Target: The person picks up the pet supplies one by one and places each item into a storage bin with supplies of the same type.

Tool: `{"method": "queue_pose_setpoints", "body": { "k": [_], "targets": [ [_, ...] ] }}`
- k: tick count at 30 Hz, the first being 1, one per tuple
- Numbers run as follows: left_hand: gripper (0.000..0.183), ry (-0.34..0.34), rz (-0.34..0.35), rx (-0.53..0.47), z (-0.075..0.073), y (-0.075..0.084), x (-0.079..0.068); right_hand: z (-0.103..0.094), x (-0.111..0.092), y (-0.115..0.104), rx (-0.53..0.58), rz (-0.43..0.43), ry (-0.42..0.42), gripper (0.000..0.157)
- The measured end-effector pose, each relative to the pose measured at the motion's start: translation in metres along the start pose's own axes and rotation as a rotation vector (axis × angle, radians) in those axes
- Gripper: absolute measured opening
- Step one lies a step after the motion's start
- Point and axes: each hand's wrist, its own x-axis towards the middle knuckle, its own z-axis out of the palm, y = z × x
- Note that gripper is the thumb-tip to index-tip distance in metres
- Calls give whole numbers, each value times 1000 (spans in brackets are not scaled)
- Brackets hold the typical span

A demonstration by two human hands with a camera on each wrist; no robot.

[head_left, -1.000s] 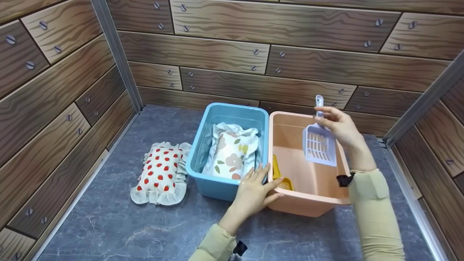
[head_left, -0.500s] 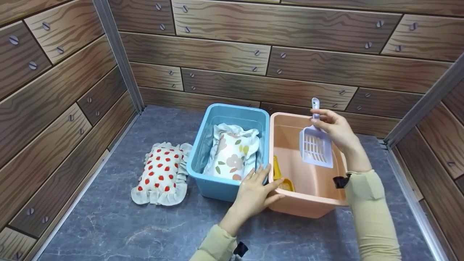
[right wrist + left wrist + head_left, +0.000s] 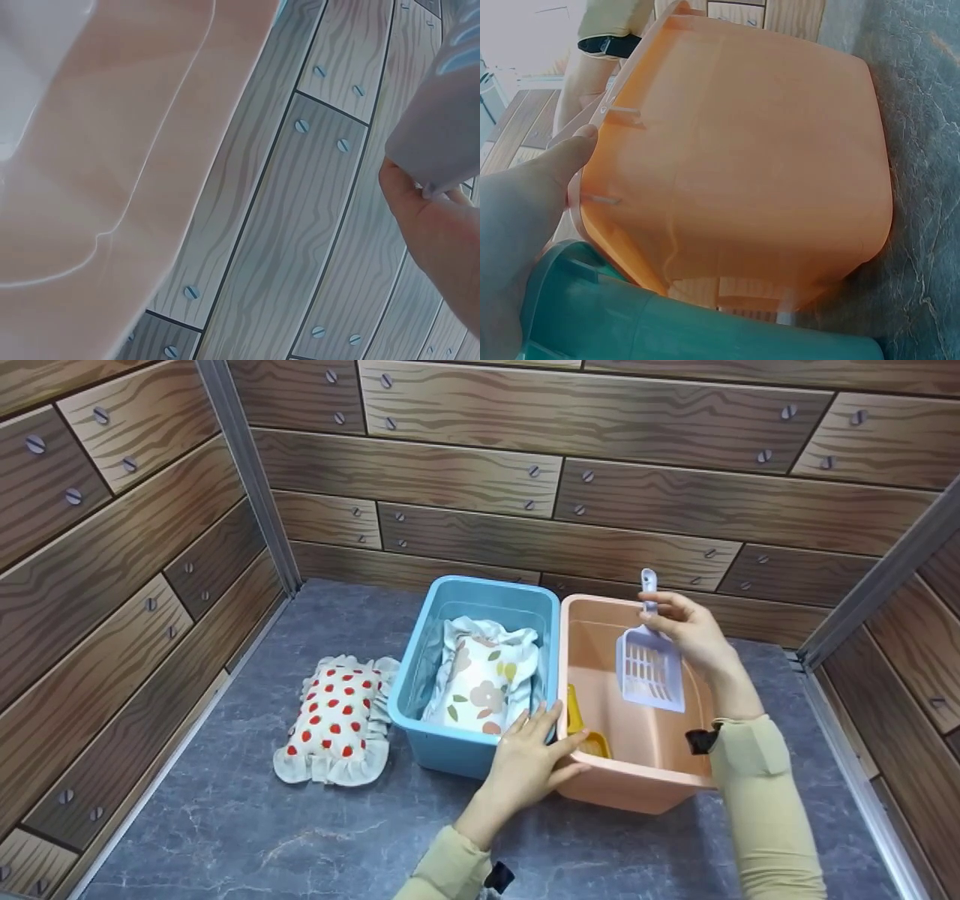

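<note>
My right hand (image 3: 694,634) pinches the handle of a pale lavender slotted litter scoop (image 3: 651,667), held blade down over the peach bin (image 3: 637,772). In the right wrist view the scoop (image 3: 442,127) partly covers the fingers. My left hand (image 3: 527,757) rests with spread fingers on the near rims where the blue bin (image 3: 450,746) and the peach bin meet. The left wrist view shows the thumb against the rim of the peach bin (image 3: 757,135). A yellow scoop (image 3: 595,745) leans inside the peach bin along its left wall. Inside the blue bin lies a floral ruffled pillow (image 3: 480,682).
A strawberry-print pillow with white ruffles (image 3: 334,712) lies on the dark marbled floor (image 3: 292,840), left of the blue bin. Wood-patterned panels (image 3: 465,472) with metal corner posts enclose the back and both sides.
My right hand has moved slightly left and down with the lavender litter scoop, over the peach bin. The left hand stays on the rims, and the pillows have not moved.
</note>
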Motion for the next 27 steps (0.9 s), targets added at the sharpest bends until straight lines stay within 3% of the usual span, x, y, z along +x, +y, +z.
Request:
{"method": "queue_pose_setpoints", "body": {
  "k": [10, 17, 27],
  "targets": [
    [46, 18, 4, 2, 1, 0, 0, 0, 1, 7, -26, -7, 7, 27],
    [46, 14, 4, 5, 1, -1, 1, -2, 1, 11, -72, 25, 19, 38],
    [45, 6, -1, 2, 2, -1, 0, 0, 0, 17, -39, 3, 12, 32]
  ]
}}
